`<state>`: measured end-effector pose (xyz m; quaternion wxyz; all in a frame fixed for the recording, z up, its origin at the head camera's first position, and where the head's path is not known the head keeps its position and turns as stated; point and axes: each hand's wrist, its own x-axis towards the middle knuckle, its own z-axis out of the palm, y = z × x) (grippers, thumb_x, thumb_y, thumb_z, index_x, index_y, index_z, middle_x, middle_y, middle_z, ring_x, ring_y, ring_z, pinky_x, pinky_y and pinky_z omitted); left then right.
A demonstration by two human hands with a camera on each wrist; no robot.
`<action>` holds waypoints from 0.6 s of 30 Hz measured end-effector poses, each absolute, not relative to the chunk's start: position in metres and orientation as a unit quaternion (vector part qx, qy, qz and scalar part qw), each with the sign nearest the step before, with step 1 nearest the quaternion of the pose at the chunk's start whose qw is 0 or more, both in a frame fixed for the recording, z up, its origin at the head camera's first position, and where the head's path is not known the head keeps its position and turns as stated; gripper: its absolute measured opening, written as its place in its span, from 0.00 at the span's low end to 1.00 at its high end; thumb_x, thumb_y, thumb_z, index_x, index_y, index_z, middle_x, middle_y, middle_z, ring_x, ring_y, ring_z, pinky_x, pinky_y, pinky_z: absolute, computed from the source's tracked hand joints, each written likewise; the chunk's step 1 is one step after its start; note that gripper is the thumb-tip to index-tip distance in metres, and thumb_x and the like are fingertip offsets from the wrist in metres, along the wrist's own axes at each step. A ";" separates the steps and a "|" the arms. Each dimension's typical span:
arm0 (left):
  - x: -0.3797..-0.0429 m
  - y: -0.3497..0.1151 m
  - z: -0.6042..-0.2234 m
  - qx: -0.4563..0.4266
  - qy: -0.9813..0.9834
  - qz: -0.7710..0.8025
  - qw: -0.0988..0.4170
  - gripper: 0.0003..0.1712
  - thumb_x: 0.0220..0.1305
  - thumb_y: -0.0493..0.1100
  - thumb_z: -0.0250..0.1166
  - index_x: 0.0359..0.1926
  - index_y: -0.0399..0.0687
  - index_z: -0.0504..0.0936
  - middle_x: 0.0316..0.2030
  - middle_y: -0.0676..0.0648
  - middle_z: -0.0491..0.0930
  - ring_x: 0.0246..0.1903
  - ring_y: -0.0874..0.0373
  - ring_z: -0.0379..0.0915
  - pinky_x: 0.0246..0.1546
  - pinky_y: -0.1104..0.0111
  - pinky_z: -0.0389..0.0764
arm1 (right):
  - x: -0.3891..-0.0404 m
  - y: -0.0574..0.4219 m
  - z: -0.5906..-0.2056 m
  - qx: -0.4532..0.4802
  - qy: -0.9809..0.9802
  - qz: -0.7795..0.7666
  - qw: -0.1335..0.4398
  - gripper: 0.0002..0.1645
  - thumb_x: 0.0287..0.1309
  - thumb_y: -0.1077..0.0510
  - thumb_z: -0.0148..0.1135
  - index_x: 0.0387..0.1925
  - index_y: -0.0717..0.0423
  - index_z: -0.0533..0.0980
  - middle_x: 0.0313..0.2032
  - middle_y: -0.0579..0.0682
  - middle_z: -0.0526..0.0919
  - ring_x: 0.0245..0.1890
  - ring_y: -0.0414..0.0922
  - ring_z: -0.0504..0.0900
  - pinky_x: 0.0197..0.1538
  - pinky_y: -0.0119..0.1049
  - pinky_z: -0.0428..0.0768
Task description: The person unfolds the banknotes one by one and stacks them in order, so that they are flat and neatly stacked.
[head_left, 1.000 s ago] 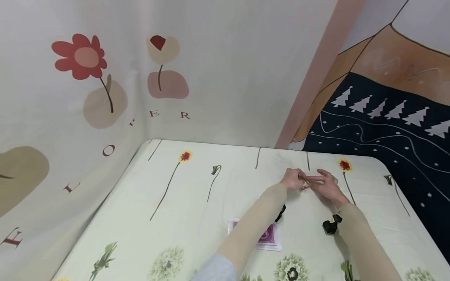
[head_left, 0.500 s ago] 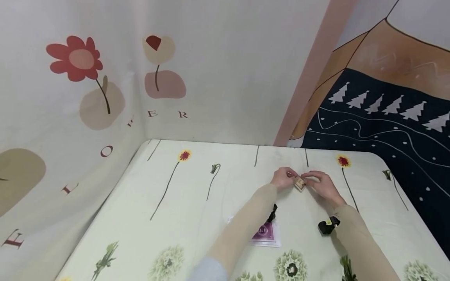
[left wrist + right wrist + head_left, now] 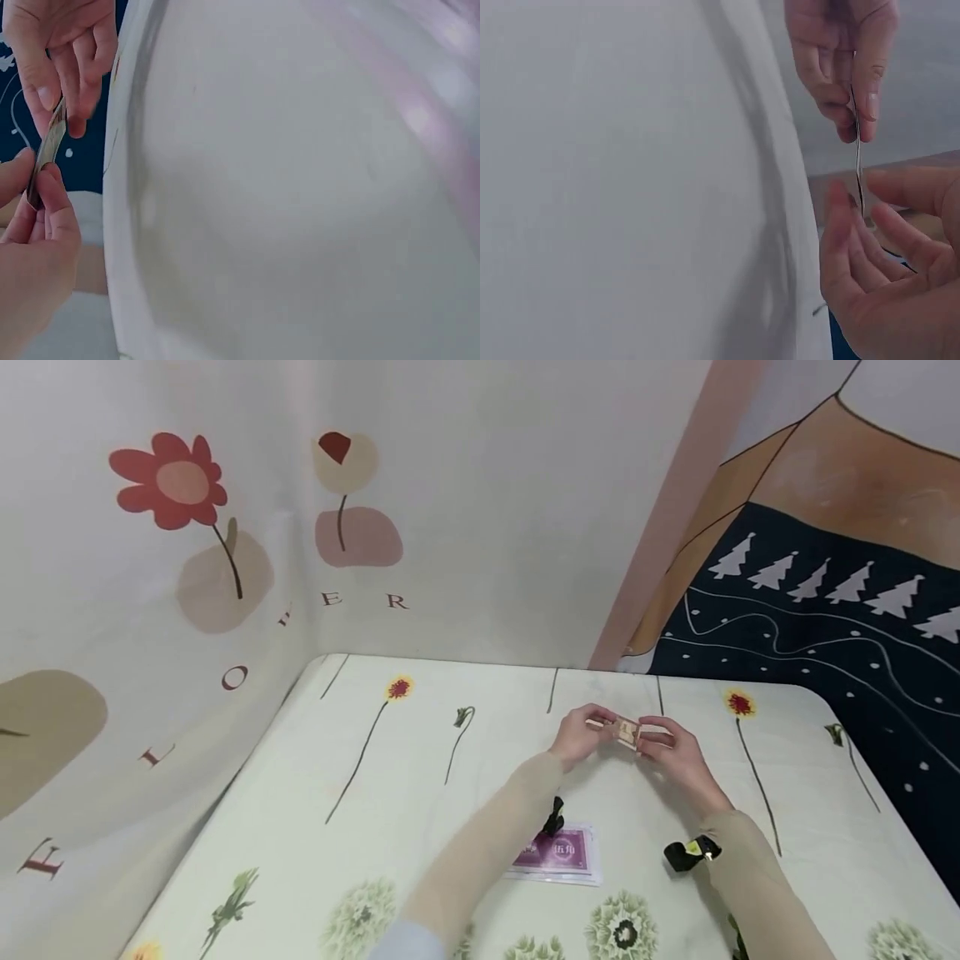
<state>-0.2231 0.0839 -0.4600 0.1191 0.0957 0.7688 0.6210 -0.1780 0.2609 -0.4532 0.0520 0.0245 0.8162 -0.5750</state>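
In the head view, a small folded banknote (image 3: 628, 732), beige with brownish print, is held up over the far right part of the table. My left hand (image 3: 582, 735) pinches its left end between thumb and fingers. My right hand (image 3: 678, 756) has thumb and fingertips on either side of the right end. Edge-on in the right wrist view, the folded banknote (image 3: 858, 157) looks like a thin strip with layers slightly parted. The left wrist view shows the folded banknote (image 3: 49, 146) spanning the two hands.
A purple banknote in a clear sleeve (image 3: 558, 853) lies on the table near my left forearm. Black straps (image 3: 684, 855) hang at my wrists. The flower-print tablecloth (image 3: 420, 793) ends at a white curtain (image 3: 487, 527) behind and a dark tree-print cloth (image 3: 825, 635) to the right.
Both hands have shifted a little left and lifted the folded banknote, turning its printed face more into view. The purple banknote is less covered by the left forearm.
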 end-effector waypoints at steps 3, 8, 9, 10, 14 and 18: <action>-0.223 0.079 -0.457 0.104 0.763 0.628 0.116 0.08 0.63 0.35 0.65 0.43 0.41 0.84 0.37 0.52 0.80 0.32 0.64 0.78 0.37 0.67 0.82 | -0.174 0.257 -0.452 0.059 0.775 -0.627 0.044 0.27 0.66 0.67 0.54 0.64 0.69 0.62 0.46 0.62 0.81 0.37 0.33 0.82 0.44 0.30 0.81; -0.220 0.064 -0.450 0.122 0.762 0.625 0.118 0.08 0.64 0.34 0.63 0.44 0.41 0.85 0.38 0.51 0.83 0.31 0.64 0.79 0.40 0.60 0.83 | -0.170 0.247 -0.450 0.082 0.748 -0.658 0.026 0.26 0.65 0.68 0.54 0.63 0.69 0.63 0.35 0.42 0.83 0.33 0.31 0.81 0.41 0.28 0.81; -0.219 0.060 -0.449 0.121 0.764 0.623 0.119 0.09 0.64 0.33 0.63 0.44 0.42 0.85 0.39 0.51 0.83 0.32 0.63 0.79 0.40 0.59 0.82 | -0.170 0.244 -0.450 0.082 0.747 -0.659 0.024 0.26 0.65 0.67 0.54 0.63 0.68 0.64 0.35 0.41 0.83 0.33 0.31 0.81 0.41 0.28 0.81; -0.217 0.056 -0.448 0.119 0.763 0.624 0.119 0.09 0.63 0.33 0.64 0.44 0.42 0.85 0.39 0.51 0.83 0.32 0.61 0.80 0.40 0.58 0.82 | -0.170 0.241 -0.450 0.081 0.747 -0.660 0.023 0.26 0.65 0.67 0.54 0.63 0.68 0.64 0.35 0.40 0.83 0.33 0.31 0.81 0.41 0.27 0.81; -0.207 0.038 -0.449 0.105 0.759 0.631 0.120 0.11 0.59 0.32 0.67 0.44 0.41 0.84 0.38 0.50 0.84 0.33 0.56 0.82 0.39 0.59 0.83 | -0.171 0.228 -0.452 0.075 0.755 -0.651 0.027 0.25 0.65 0.66 0.55 0.62 0.65 0.65 0.37 0.43 0.84 0.34 0.31 0.81 0.40 0.26 0.80; -0.196 0.022 -0.457 0.090 0.751 0.644 0.115 0.11 0.57 0.31 0.68 0.43 0.38 0.83 0.36 0.48 0.84 0.32 0.53 0.82 0.37 0.61 0.84 | -0.169 0.214 -0.455 0.057 0.769 -0.636 0.036 0.24 0.65 0.64 0.57 0.61 0.64 0.67 0.41 0.50 0.85 0.34 0.31 0.80 0.39 0.26 0.79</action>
